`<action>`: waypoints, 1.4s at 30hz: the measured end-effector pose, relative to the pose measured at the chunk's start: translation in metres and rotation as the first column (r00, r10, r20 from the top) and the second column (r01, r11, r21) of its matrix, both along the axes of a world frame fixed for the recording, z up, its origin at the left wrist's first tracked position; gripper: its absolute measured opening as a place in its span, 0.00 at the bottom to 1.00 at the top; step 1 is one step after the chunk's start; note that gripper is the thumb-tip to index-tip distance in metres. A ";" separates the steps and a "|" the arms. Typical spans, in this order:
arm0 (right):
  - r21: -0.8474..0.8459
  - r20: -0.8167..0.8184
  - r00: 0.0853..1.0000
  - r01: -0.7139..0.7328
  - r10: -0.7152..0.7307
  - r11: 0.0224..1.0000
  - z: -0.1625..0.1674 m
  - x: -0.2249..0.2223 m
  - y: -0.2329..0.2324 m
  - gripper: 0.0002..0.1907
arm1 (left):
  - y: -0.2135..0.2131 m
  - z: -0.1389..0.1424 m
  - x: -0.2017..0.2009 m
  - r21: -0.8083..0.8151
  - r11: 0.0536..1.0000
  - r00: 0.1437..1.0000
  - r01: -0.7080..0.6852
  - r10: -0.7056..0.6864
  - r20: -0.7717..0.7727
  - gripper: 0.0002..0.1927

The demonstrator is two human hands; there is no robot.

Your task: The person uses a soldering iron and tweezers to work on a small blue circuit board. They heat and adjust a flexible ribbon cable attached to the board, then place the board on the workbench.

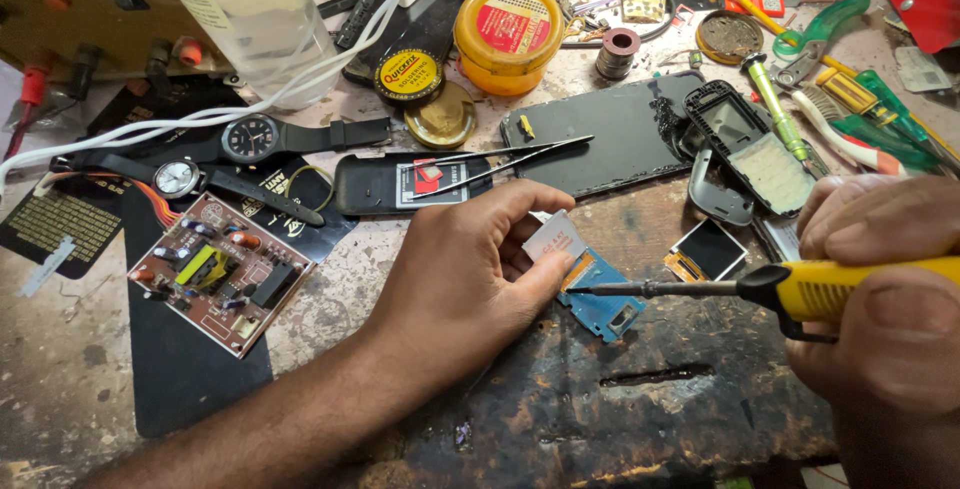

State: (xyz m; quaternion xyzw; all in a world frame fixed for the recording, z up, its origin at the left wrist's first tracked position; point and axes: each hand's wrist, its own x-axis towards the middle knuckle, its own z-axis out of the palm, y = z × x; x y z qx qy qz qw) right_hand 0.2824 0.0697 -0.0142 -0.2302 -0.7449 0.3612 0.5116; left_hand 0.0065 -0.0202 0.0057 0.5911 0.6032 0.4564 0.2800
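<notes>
Left hand (470, 269): fingers pinch a small white card (555, 236) and press on the blue circuit board (600, 299).
Right hand (885, 299): fingers wrapped around a yellow-handled soldering iron (800, 289), its tip touching the blue board's left edge.
Blue circuit board: flat on the dark, worn surface (650, 409), between both hands.
Nearby: small display (708, 249) just beside the board; tweezers (510, 159) above; brown circuit board (220, 284) and two wristwatches (215, 159) to the left.

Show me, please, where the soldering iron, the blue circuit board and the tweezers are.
soldering iron (845, 287), head view, on its yellow handle.
blue circuit board (603, 311), head view, on its bare blue face.
tweezers (510, 157), head view, midway along the arms.
</notes>
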 end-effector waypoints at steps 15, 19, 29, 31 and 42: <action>0.078 0.018 0.999 -0.029 0.027 0.997 -0.019 0.016 0.014 0.24 | 0.000 0.000 0.001 -0.005 1.000 1.000 -0.004 0.004 -0.015 0.17; 0.065 0.016 0.999 -0.046 0.045 0.997 -0.016 0.016 0.005 0.21 | 0.000 0.000 0.000 -0.021 1.000 1.000 -0.006 0.006 -0.010 0.17; 0.037 0.007 1.000 0.015 -0.015 0.999 -0.003 -0.001 0.007 0.28 | 0.000 0.000 0.000 0.000 1.000 1.000 -0.006 0.006 -0.014 0.17; 0.012 0.004 1.000 0.000 0.000 1.000 -0.002 0.000 0.000 0.24 | 0.000 0.000 0.000 -0.005 1.000 1.000 -0.008 0.008 -0.022 0.17; 0.013 0.064 0.997 0.034 -0.035 0.999 -0.010 0.008 0.006 0.27 | 0.000 0.000 0.001 -0.027 1.000 1.000 -0.012 0.012 -0.007 0.17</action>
